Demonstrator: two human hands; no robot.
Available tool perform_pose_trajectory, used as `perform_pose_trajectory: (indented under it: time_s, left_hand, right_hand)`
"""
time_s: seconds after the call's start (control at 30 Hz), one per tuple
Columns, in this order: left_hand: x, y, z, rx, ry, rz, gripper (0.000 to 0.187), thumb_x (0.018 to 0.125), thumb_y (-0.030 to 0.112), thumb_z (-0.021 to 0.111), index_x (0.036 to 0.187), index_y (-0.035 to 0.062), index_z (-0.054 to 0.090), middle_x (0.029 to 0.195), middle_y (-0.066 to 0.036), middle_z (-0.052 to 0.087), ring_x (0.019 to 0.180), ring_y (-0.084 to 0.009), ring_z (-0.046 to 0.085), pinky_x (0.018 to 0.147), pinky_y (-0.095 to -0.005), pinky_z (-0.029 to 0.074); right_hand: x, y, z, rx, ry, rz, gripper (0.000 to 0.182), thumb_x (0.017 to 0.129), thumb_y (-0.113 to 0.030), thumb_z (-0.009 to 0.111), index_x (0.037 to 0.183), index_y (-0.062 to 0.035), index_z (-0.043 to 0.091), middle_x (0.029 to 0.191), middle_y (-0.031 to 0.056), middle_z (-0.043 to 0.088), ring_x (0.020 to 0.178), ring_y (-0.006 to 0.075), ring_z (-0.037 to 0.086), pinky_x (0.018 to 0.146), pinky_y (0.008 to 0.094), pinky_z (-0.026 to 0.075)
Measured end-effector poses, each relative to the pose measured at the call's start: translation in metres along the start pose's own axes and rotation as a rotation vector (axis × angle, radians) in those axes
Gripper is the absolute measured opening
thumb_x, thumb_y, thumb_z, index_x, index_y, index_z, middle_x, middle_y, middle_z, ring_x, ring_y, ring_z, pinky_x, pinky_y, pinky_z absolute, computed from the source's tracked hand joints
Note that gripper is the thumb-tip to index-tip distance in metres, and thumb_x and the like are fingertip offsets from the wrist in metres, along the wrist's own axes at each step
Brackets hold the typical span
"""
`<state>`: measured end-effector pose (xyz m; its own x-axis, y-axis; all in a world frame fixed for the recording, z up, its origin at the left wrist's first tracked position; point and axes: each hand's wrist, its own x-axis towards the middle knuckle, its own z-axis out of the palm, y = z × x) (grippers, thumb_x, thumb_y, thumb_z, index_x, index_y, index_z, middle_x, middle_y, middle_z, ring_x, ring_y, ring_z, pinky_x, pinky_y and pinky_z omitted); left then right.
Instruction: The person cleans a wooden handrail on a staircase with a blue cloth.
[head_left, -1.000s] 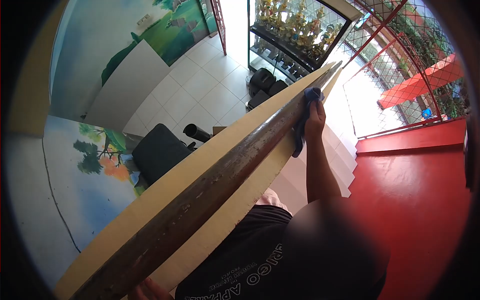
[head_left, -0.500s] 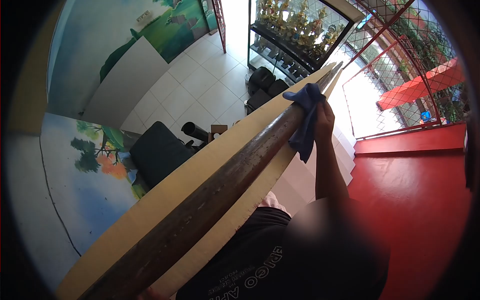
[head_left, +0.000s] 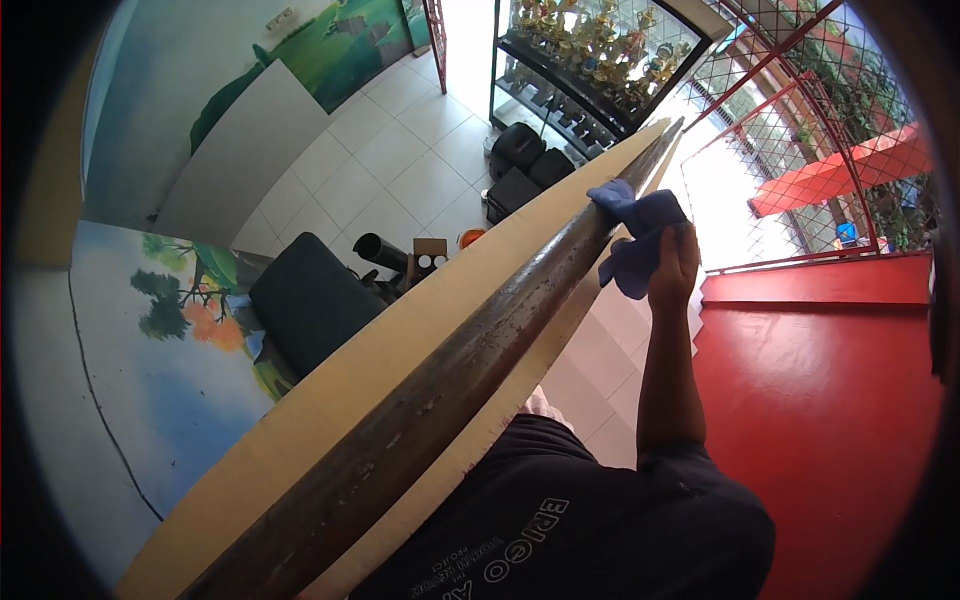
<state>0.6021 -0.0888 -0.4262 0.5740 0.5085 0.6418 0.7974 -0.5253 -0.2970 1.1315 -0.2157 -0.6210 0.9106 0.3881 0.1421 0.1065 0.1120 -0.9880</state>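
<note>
1. Head view: the right hand (head_left: 673, 268) is closed on a blue cloth (head_left: 636, 228) and presses it against the rail (head_left: 470, 370), a dark, worn bar set on a cream wall top (head_left: 330, 385).
2. The rail's long axis runs from the lower left, close to the person, up and away to the upper right, sloping down the stairs (head_left: 620, 350). The cloth sits on its far stretch, near the upper end.
3. The right hand lies just to the right of the rail, arm stretched out along it; the cloth drapes over the rail's top and right side.
4. The left hand is not in view, so the right is the only hand near the rail.
5. Below the wall lie a tiled floor (head_left: 400, 170), black bags (head_left: 520, 165) and a trophy case (head_left: 590, 50); a red landing (head_left: 830, 400) is at right.
</note>
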Motion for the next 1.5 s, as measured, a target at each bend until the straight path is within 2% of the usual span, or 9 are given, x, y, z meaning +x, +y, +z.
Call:
perform_pose_trajectory:
  time_s: [0.17,0.27,0.37,0.47,0.67,0.9,1.0,1.23,1.5]
  left_hand:
    - [0.000,-0.002,0.001,-0.002,0.006,0.031,0.026,0.093,0.028,0.069,0.088,0.0027,0.065,0.071,-0.007,0.065,0.056,-0.0178,0.057,0.050,-0.0299,0.046]
    - [0.000,-0.002,0.000,-0.005,0.008,0.049,0.025,0.094,0.027,0.068,0.089,0.0022,0.065,0.071,-0.008,0.065,0.056,-0.0175,0.058,0.049,-0.0295,0.046]
    - [0.000,-0.001,-0.001,-0.017,0.014,0.072,0.025,0.094,0.027,0.068,0.090,0.0017,0.065,0.071,-0.008,0.065,0.056,-0.0173,0.058,0.049,-0.0291,0.047]
    - [0.001,0.002,-0.004,-0.026,0.027,0.100,0.025,0.094,0.026,0.068,0.091,0.0012,0.065,0.071,-0.008,0.065,0.057,-0.0171,0.058,0.049,-0.0287,0.047]
    - [0.000,-0.006,-0.007,-0.013,0.037,0.184,0.025,0.094,0.025,0.067,0.092,0.0003,0.065,0.072,-0.008,0.066,0.057,-0.0168,0.059,0.049,-0.0282,0.048]
    - [0.003,-0.006,-0.002,-0.015,0.024,0.140,0.024,0.094,0.024,0.067,0.091,0.0002,0.064,0.073,-0.008,0.066,0.057,-0.0171,0.060,0.050,-0.0280,0.048]
    - [0.005,-0.004,0.000,-0.022,0.021,0.119,0.024,0.094,0.024,0.067,0.091,0.0001,0.064,0.073,-0.009,0.066,0.057,-0.0173,0.060,0.050,-0.0279,0.049]
    - [0.006,-0.004,0.003,-0.035,0.004,0.062,0.023,0.094,0.023,0.066,0.091,0.0000,0.064,0.074,-0.009,0.066,0.058,-0.0176,0.061,0.051,-0.0277,0.049]
    - [0.009,-0.004,0.000,-0.059,-0.028,-0.056,0.022,0.094,0.022,0.066,0.091,-0.0002,0.064,0.074,-0.009,0.067,0.058,-0.0180,0.061,0.052,-0.0274,0.050]
  right_hand:
    - [-0.031,0.004,0.034,-0.570,-0.090,-0.148,0.023,0.104,-0.015,0.042,0.119,-0.0021,0.054,0.080,0.0092,0.065,0.070,0.0187,0.066,0.067,0.0344,0.052]
    - [-0.024,0.005,0.033,-0.583,-0.163,0.038,0.026,0.104,-0.016,0.041,0.122,-0.0028,0.054,0.098,0.0189,0.068,0.088,0.0272,0.070,0.077,0.0404,0.054]
    - [0.011,0.002,0.037,-0.824,-0.217,-0.210,0.025,0.103,-0.015,0.042,0.122,-0.0026,0.054,0.106,0.0183,0.065,0.097,0.0262,0.067,0.085,0.0402,0.052]
    - [0.043,0.008,0.030,-0.212,-0.213,0.074,0.030,0.103,-0.014,0.044,0.127,0.0014,0.053,0.114,0.0154,0.064,0.106,0.0231,0.064,0.092,0.0322,0.048]
    - [0.039,-0.008,-0.011,0.952,0.174,0.406,0.033,0.103,-0.017,0.044,0.132,-0.0025,0.046,0.116,0.0164,0.063,0.102,0.0326,0.066,0.091,0.0476,0.056]
    - [0.012,-0.019,-0.011,-0.115,0.177,-0.183,0.012,0.093,0.001,0.062,0.105,-0.0006,0.065,0.097,0.0077,0.066,0.092,0.0184,0.066,0.081,0.0313,0.053]
    - [0.006,-0.022,0.003,-0.505,0.044,0.007,0.017,0.092,-0.001,0.063,0.108,-0.0006,0.067,0.099,0.0079,0.067,0.085,0.0175,0.068,0.075,0.0297,0.053]
    - [0.004,-0.007,0.014,-0.736,-0.242,-0.296,0.042,0.076,0.011,0.063,0.114,-0.0052,0.070,0.109,0.0120,0.065,0.094,0.0292,0.067,0.081,0.0361,0.056]
    - [0.007,-0.012,0.029,-1.069,-0.337,-0.438,0.055,0.071,0.012,0.066,0.121,-0.0108,0.069,0.113,0.0098,0.063,0.100,0.0285,0.066,0.084,0.0367,0.055]
